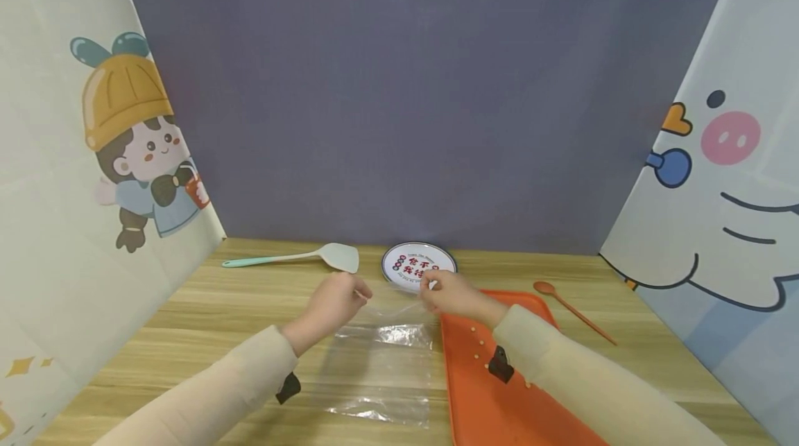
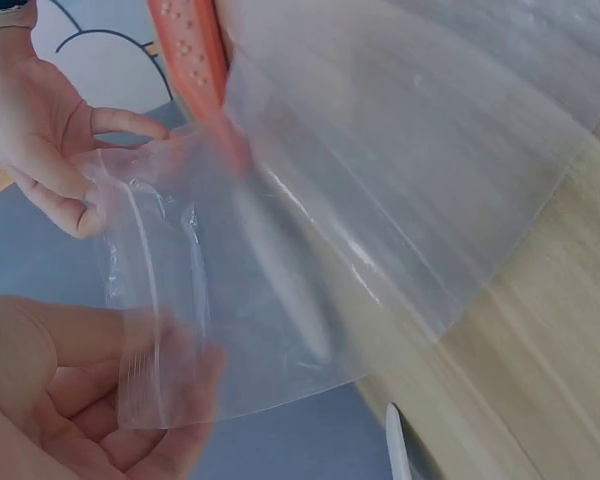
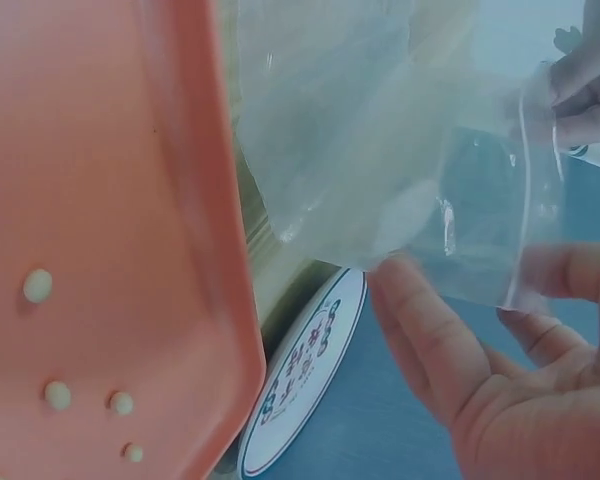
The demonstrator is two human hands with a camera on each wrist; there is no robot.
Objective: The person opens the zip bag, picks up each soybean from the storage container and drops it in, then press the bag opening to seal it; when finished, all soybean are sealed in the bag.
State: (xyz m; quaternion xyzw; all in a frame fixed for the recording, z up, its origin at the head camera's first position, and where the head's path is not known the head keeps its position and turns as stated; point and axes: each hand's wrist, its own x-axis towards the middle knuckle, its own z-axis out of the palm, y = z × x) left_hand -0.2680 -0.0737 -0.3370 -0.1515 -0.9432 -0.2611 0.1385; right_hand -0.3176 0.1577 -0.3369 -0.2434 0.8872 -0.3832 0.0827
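Note:
A clear zip bag (image 1: 377,371) hangs between my two hands, its lower part spread over the wooden table. My left hand (image 1: 332,302) pinches one corner of the bag's top edge between thumb and fingers. At the opposite top corner, my right hand (image 1: 460,295) pinches the edge, with its other fingers against the plastic. The zip strip (image 2: 148,280) runs along the held edge in the left wrist view. Nothing shows inside the bag. Whether its mouth is parted I cannot tell.
An orange tray (image 1: 483,390) with several small pale round pieces (image 3: 58,395) lies under my right forearm. Behind the bag stands a white plate (image 1: 399,262) with red characters. A spatula (image 1: 340,256) lies back left, a reddish-brown spoon (image 1: 577,312) at the right.

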